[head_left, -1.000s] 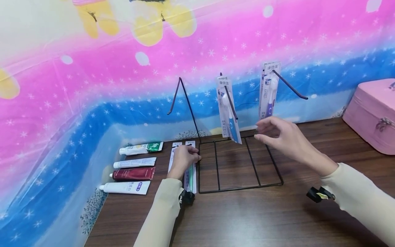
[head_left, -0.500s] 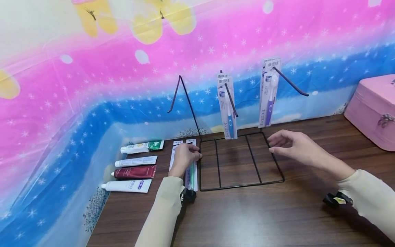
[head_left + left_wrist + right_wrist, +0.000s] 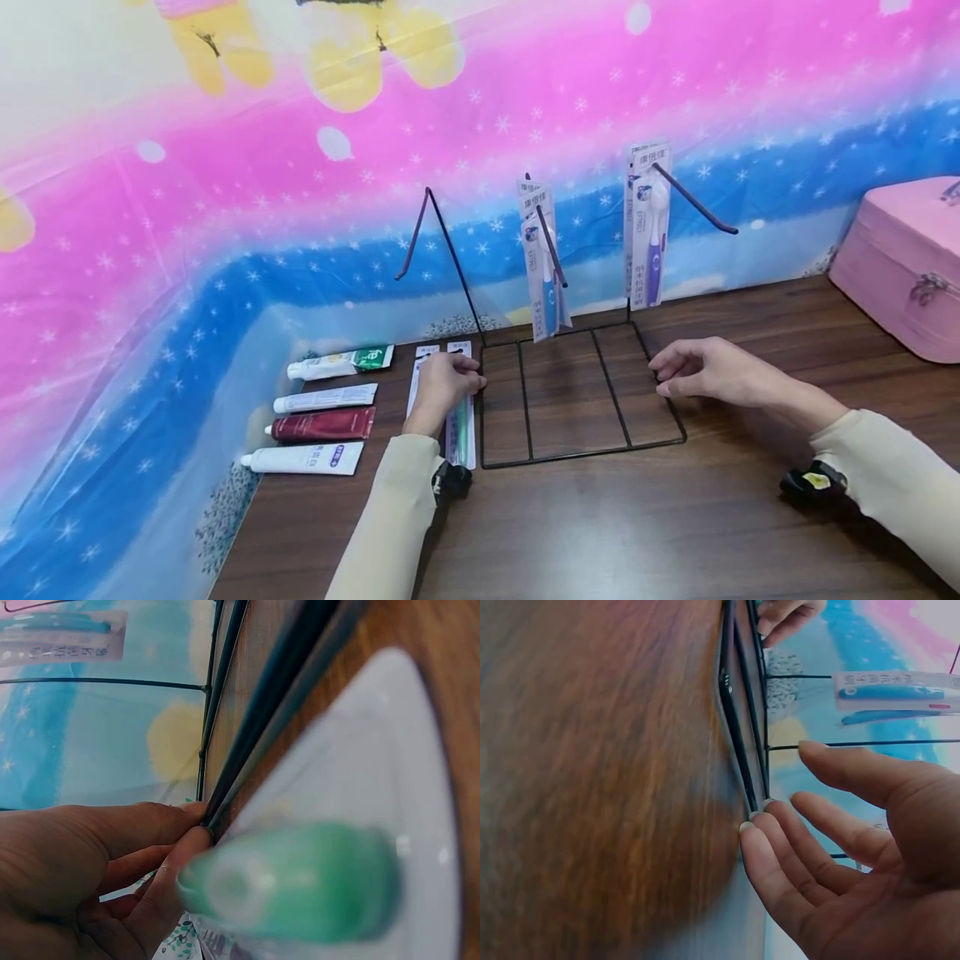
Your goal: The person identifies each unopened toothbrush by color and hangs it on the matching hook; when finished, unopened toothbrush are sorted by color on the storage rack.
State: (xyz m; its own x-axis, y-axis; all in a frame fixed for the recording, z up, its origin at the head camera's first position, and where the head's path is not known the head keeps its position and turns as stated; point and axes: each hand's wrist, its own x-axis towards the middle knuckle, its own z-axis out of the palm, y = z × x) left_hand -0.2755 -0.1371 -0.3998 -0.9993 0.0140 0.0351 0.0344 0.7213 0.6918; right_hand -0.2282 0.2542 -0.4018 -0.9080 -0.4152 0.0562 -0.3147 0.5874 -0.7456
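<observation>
A black wire display rack [image 3: 581, 454] stands on the wooden table. My left hand [image 3: 442, 387] pinches the left rod of its base between thumb and forefinger, as the left wrist view shows. At the base's right rod is my right hand [image 3: 720, 371]; in the right wrist view its fingertips [image 3: 748, 827] meet the wire while the thumb stays apart. Packaged blue toothbrushes [image 3: 549, 304] hang on the middle hook, purple ones [image 3: 654, 258] on the right hook. The left hook [image 3: 412, 237] holds nothing. Beneath my left hand lies a packaged green toothbrush [image 3: 461, 433], partly hidden.
Left of the rack, several tubes lie in a column, among them a red tube [image 3: 322, 424] and a white-and-green one [image 3: 341, 362]. Another toothbrush pack [image 3: 414, 383] lies beside my left hand. A pink case [image 3: 896, 275] stands at the right, near the patterned backdrop [image 3: 300, 208].
My right hand has moved down and right, from near the hanging purple toothbrushes to the base's right rod. The blue toothbrush packs have swung on their hook. My left hand stays at the left rod.
</observation>
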